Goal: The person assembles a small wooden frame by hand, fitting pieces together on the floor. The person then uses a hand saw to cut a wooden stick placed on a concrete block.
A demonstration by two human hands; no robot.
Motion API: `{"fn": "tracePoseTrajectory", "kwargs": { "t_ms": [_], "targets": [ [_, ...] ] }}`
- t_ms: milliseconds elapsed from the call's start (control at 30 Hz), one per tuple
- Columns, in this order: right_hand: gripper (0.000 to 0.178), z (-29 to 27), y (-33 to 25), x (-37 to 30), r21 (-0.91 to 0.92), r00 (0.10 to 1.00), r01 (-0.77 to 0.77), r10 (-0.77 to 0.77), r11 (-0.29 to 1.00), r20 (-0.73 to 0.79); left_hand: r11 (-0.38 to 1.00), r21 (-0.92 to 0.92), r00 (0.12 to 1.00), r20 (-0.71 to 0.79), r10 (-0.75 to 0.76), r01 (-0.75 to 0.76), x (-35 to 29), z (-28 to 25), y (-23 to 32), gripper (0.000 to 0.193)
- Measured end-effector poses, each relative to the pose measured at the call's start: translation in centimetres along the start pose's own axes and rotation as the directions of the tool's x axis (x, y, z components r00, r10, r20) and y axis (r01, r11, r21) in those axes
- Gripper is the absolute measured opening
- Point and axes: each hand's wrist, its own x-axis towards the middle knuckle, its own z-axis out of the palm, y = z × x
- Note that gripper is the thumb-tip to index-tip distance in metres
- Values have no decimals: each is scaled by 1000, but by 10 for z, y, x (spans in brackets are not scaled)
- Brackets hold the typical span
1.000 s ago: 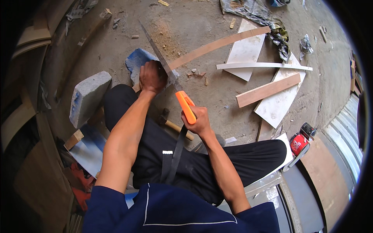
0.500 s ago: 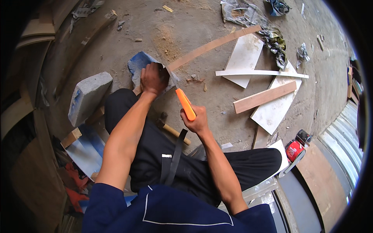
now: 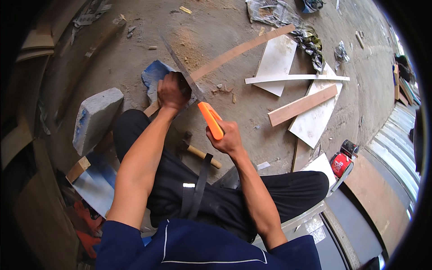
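My right hand (image 3: 228,138) grips the orange handle of a handsaw (image 3: 209,119). The saw's blade slants up and left across a long thin wooden strip (image 3: 243,52), right beside my left hand. My left hand (image 3: 173,92) is closed over the strip, pressing it on a blue-topped block (image 3: 155,74); its fingertips are partly hidden. A short end of the strip shows below that hand, near my left knee. Sawdust (image 3: 186,42) lies on the ground beyond the blade.
A rough grey concrete block (image 3: 96,119) stands at the left. By my legs lies a hammer (image 3: 202,155) with a wooden handle. White boards (image 3: 317,119) and a reddish wood piece (image 3: 303,105) lie at the right, near a red can (image 3: 340,165). Crumpled plastic (image 3: 276,13) sits far off.
The saw blade is turned so that more of its face and its far end show. My left hand keeps its hold on the strip. The whole view has shifted slightly.
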Motion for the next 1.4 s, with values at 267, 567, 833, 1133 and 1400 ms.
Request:
{"fn": "tracePoseTrajectory", "kwargs": {
  "t_ms": [267,567,833,1133,1400],
  "targets": [
    [7,-3,-5,3,-31,1000,12,-12,999,3,999,15,999,-5,-34,34,0,-2,-1,24],
    [7,-15,-7,-7,12,1000,-3,3,1000,2,999,23,999,-21,-35,36,4,-3,2,19],
    [7,-19,-4,-11,11,999,-36,36,999,30,999,33,998,-56,2,-1,7,0,-2,18],
    [10,-14,-12,13,-36,1000,-14,15,999,21,999,43,999,-49,-21,23,1,5,-2,16],
    [10,-19,-10,-18,-38,1000,-14,14,999,-2,997,57,997,-61,-53,56,1,4,-4,13]
  ]
}}
